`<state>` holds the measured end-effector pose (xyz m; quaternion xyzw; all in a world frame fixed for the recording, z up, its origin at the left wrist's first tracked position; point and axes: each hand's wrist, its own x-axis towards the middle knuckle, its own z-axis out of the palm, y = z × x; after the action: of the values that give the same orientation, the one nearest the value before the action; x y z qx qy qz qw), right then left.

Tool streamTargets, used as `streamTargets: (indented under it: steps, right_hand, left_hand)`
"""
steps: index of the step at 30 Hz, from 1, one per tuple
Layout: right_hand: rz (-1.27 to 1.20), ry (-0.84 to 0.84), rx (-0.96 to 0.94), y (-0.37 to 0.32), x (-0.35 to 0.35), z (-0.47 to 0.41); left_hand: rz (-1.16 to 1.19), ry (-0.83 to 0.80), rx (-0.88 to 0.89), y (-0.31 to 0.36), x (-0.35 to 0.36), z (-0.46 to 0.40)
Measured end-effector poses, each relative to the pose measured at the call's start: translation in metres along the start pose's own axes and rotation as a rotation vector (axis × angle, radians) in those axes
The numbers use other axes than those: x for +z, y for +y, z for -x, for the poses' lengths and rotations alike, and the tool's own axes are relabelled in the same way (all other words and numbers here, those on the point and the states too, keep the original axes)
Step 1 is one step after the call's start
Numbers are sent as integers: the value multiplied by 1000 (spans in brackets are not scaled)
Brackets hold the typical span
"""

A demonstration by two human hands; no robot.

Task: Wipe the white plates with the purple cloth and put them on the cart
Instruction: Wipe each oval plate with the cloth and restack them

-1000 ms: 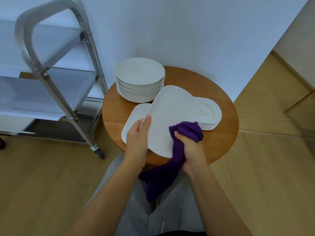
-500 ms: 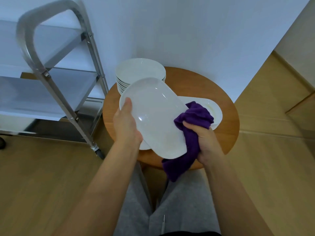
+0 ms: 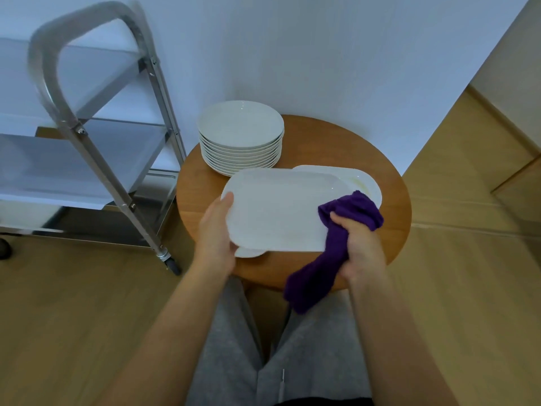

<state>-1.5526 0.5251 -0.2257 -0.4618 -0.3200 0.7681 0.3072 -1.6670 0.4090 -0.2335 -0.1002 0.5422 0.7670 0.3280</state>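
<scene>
Fingers of the left hand point(image 3: 215, 230) are gripping the white oblong ceramic plate point(image 3: 281, 209) by its left end. Its long axis is lying crosswise, and the right hand point(image 3: 358, 247) is clutching the bunched purple cloth point(image 3: 336, 247) against the far right end

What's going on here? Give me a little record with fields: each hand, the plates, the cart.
left hand: holds the left edge of an oblong plate above the table
right hand: grips the cloth against the plate's right end
round plates: stacked at the table's back
other oblong plates: stacked behind the held one; another peeks out beneath it
cart: to the left, no plates seen on it
</scene>
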Motion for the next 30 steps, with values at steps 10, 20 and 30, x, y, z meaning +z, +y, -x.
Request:
streamTargets:
  steps: [10, 20, 30]
  right_hand:
    - [-43, 43, 56, 26, 12, 7]
    - [285, -174, 330, -9, -22, -9]
    - [26, -262, 281, -14, -12, -13]
  left_hand:
    - [-208, 197, 0, -26, 28, 16]
    - [-1550, -646, 855, -6, -35, 6]
    - [-1733, -749, 643, -8, -10, 34]
